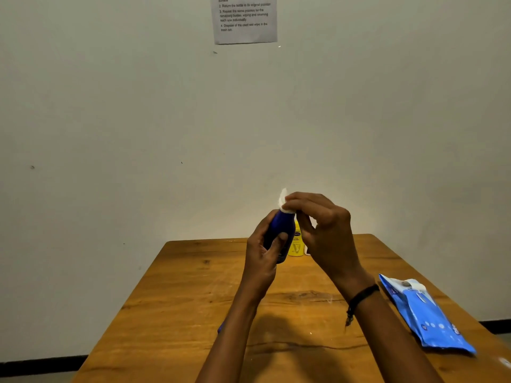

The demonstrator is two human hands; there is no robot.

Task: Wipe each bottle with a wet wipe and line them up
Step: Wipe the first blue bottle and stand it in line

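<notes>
On the near right of the table [193,313] lies a blue wipes pack [431,319], its flap seemingly lifted; left that way, the wipes inside would likely dry out before the remaining bottles are done; a dark wristband [362,295] sits on the right forearm just beside it. Further in, above the table's middle, the left hand [262,255] wraps fingers and thumb round the lower body of the blue bottle [280,228], held clear of the wood and tilted a little; the right hand [326,230] pinches the wet wipe [283,199] against the bottle's top, a white tuft poking up past the fingertips. The main risk, as I judge it, is slip; a damp plastic surface in a one-handed hold could slide loose if the right hand twists or presses hard at the cap; the small bunch of wipe might also escape the pinch. Just behind the hands, a yellow bottle [296,244] stands near the table's far edge, with a sliver of another item beside it that I cannot identify; a dropped bottle would probably knock these over and spoil the line. Beyond, a printed sheet [244,20] hangs on the wall.
</notes>
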